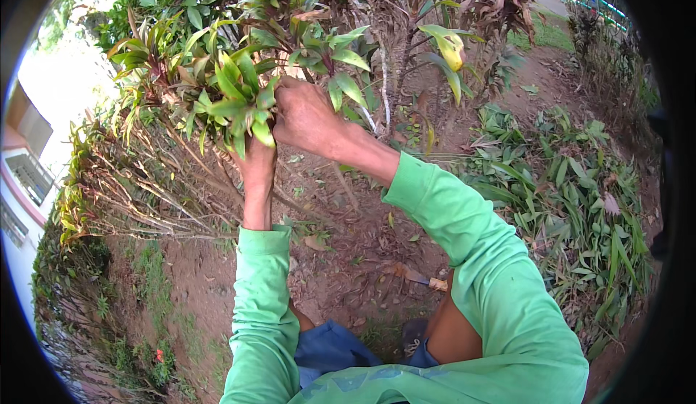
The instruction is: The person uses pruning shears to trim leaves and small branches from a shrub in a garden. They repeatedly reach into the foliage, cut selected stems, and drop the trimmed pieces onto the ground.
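A leafy green shoot [239,99] of a dracaena-like shrub stands in front of me, its leaves fanning over my left hand [260,156]. That hand is raised beneath the shoot, and the foliage hides its fingers. My right hand [307,114] is curled against the right side of the same shoot, back of the hand towards me. Its fingertips are on the far side, so what they hold cannot be seen. Just beyond my right hand is another shoot [331,58] with purplish stalks.
Bare branches [179,202] of the hedge spread low on the left. Cut leaves lie in a heap [576,202] on the right. A bladed tool with a light handle [437,284] lies on the soil by my knee. A building [24,186] stands at far left.
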`<action>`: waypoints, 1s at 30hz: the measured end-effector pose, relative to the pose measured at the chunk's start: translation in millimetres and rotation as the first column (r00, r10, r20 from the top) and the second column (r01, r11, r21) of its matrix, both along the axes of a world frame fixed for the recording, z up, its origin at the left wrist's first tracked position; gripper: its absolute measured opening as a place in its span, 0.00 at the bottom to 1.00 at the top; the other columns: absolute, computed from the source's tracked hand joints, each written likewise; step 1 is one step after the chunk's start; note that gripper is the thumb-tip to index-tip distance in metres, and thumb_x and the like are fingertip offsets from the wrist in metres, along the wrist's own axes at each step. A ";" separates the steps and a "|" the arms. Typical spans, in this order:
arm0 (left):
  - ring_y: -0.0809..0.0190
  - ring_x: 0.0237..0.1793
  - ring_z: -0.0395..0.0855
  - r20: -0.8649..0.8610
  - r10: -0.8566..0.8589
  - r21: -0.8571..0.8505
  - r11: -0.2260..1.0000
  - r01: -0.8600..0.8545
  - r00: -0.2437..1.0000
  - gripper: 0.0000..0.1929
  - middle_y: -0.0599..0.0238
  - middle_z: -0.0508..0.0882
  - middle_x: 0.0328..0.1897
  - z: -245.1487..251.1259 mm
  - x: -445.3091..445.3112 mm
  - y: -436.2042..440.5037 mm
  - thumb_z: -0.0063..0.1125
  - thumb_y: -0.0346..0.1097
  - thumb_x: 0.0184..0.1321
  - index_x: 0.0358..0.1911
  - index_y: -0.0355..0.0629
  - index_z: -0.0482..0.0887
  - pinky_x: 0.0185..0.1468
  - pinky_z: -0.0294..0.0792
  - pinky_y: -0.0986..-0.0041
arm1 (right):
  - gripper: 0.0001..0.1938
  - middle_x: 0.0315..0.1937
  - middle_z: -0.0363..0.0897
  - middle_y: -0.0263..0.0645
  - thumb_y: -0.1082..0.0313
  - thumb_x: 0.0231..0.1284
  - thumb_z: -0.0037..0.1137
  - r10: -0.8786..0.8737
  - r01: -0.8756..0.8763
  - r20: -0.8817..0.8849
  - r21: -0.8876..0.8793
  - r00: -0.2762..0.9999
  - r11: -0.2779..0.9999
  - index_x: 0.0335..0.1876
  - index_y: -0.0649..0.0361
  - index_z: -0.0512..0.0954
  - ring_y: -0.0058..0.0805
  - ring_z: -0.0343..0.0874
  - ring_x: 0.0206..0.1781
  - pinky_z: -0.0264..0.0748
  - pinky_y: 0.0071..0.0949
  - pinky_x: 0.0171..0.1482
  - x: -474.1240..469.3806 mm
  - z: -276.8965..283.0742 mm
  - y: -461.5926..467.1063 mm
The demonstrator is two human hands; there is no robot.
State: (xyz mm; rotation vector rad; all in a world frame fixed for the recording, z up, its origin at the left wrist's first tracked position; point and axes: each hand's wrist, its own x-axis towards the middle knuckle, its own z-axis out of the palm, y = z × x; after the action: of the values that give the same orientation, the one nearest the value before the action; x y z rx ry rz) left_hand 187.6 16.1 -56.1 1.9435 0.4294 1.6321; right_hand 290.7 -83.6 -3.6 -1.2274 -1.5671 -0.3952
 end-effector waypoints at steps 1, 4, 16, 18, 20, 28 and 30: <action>0.59 0.39 0.82 0.040 -0.052 -0.078 0.995 0.055 0.998 0.09 0.56 0.86 0.39 10.0 7.9 -11.7 0.59 0.30 0.61 0.42 0.33 0.83 0.47 0.71 0.65 | 0.14 0.34 0.78 0.60 0.73 0.42 0.61 -0.081 0.081 0.032 0.011 0.996 0.997 0.37 0.70 0.80 0.60 0.80 0.38 0.77 0.48 0.43 5.1 -3.4 0.7; 0.51 0.41 0.86 -0.126 0.194 0.087 0.979 -0.184 0.973 0.09 0.46 0.87 0.39 3.2 2.6 -6.4 0.60 0.30 0.58 0.40 0.34 0.85 0.46 0.73 0.63 | 0.16 0.36 0.78 0.61 0.73 0.42 0.59 -0.206 0.210 0.060 -0.062 0.977 0.976 0.39 0.73 0.78 0.60 0.80 0.38 0.78 0.48 0.42 5.1 1.5 -0.3; 0.52 0.41 0.87 -0.941 -0.249 -0.191 0.950 0.245 0.231 0.18 0.47 0.86 0.47 19.4 29.1 -110.2 0.65 0.38 0.60 0.50 0.36 0.84 0.50 0.75 0.61 | 0.06 0.23 0.83 0.37 0.72 0.48 0.59 -0.045 0.065 -0.387 0.039 0.921 0.997 0.29 0.66 0.83 0.20 0.83 0.25 0.77 0.18 0.26 74.9 99.1 -153.6; 0.52 0.39 0.87 -0.925 -0.302 -0.177 0.880 0.441 0.232 0.15 0.48 0.87 0.42 4.8 51.2 -133.0 0.63 0.37 0.61 0.47 0.36 0.84 0.47 0.75 0.61 | 0.06 0.18 0.77 0.42 0.79 0.48 0.44 -0.070 0.376 -0.602 0.400 0.796 0.836 0.25 0.63 0.76 0.28 0.71 0.14 0.72 0.30 0.21 99.3 112.9 -177.9; 0.51 0.38 0.87 -0.905 -0.320 -0.053 0.738 0.673 0.279 0.13 0.49 0.87 0.39 -20.5 85.5 -148.6 0.60 0.37 0.62 0.45 0.34 0.84 0.45 0.76 0.61 | 0.07 0.17 0.76 0.41 0.77 0.47 0.47 -0.146 0.502 -0.630 0.434 0.763 0.748 0.28 0.66 0.79 0.23 0.75 0.17 0.71 0.25 0.21 148.2 108.4 -185.3; 0.52 0.39 0.85 -0.766 -0.406 0.132 0.659 0.741 0.498 0.09 0.50 0.86 0.33 -11.3 234.7 -136.9 0.56 0.30 0.56 0.37 0.34 0.85 0.49 0.75 0.65 | 0.13 0.35 0.84 0.59 0.72 0.45 0.53 -0.298 0.263 -0.228 -0.174 0.927 0.949 0.36 0.68 0.84 0.51 0.85 0.40 0.78 0.42 0.51 96.9 64.2 -66.8; 0.55 0.38 0.85 -0.830 -0.335 0.042 0.759 0.649 0.446 0.07 0.53 0.87 0.31 2.7 256.6 -126.5 0.58 0.31 0.55 0.32 0.34 0.85 0.49 0.75 0.63 | 0.11 0.33 0.84 0.59 0.73 0.45 0.53 -0.299 0.254 -0.218 -0.212 0.929 0.944 0.33 0.67 0.84 0.51 0.85 0.39 0.78 0.42 0.50 98.4 61.7 -78.5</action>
State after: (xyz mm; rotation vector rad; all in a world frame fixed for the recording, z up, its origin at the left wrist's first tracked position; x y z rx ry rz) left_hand 444.2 -110.4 -53.4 2.6798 -0.1931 0.3782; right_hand 389.2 -162.1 58.1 -1.5848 -1.2372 -0.2707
